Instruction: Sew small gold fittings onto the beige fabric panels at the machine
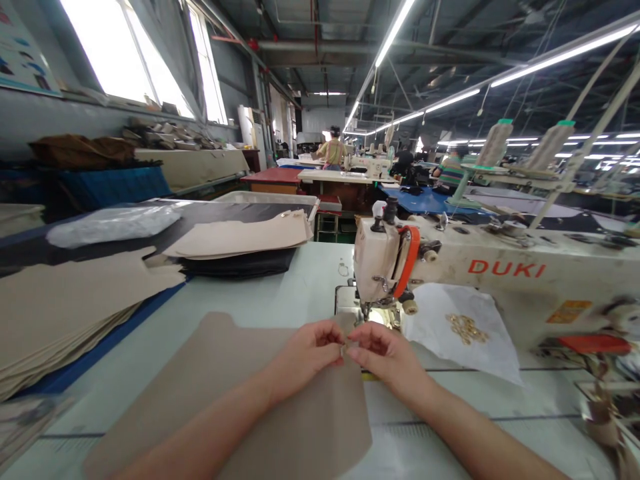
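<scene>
Both of my hands are closed in pinches, with the fingertips meeting just in front of the sewing machine's needle area. Between my left hand (315, 347) and my right hand (377, 347) is a small shiny metal piece (345, 348); its exact shape is mostly covered by my fingers. Under my hands a large flat beige panel (220, 380) lies on the table, my left forearm across it. The sewing machine head (375, 260) stands right behind my fingers, its lamp lit. Several gold-coloured metal rings (467, 329) lie on a white sheet (435, 310) to the right of my right hand.
A stack of beige panels (65, 313) lies at the left. Further back, more beige pieces (245, 235) rest on black ones (240, 265), near a clear plastic bag (115, 223). Thread cones (495, 143) stand above the machine. Other people (333, 150) work in the background.
</scene>
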### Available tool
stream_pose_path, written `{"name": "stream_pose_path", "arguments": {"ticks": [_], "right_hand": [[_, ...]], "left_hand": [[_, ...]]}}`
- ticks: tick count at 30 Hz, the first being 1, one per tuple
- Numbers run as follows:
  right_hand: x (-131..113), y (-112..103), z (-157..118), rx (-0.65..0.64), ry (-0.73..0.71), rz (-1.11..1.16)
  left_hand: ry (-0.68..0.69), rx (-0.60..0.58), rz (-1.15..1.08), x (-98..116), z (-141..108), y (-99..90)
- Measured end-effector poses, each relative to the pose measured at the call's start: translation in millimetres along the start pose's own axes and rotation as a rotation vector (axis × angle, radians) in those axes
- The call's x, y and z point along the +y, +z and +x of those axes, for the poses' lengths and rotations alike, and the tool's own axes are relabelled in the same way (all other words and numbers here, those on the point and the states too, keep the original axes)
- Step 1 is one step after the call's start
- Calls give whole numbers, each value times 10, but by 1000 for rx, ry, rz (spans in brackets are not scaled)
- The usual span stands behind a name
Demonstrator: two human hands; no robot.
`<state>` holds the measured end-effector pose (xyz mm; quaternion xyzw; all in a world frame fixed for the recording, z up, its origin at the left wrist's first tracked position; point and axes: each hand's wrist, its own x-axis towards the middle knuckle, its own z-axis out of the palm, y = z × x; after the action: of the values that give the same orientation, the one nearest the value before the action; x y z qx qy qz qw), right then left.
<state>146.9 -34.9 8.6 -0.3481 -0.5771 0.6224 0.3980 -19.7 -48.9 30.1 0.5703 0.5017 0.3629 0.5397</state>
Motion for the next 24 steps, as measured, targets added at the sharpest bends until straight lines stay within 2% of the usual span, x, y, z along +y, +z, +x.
{"name": "stream_pose_path", "arguments": {"ticks": [2, 5, 10, 18, 24], "right_hand": [[31, 22, -14, 4, -67, -88], [59, 32, -17, 31, -127, -243], [33, 0, -11, 86, -239, -389], [61, 19, 23, 178, -179, -226], [84, 29, 31, 215, -173, -209]], "left_hand": [[77, 43, 114, -30, 0, -1], [116, 87, 207, -51, -3, 2], [104, 101, 157, -85, 11, -1], [100, 142, 13, -110, 44, 17], [61, 160, -78, -84, 38, 27]]}}
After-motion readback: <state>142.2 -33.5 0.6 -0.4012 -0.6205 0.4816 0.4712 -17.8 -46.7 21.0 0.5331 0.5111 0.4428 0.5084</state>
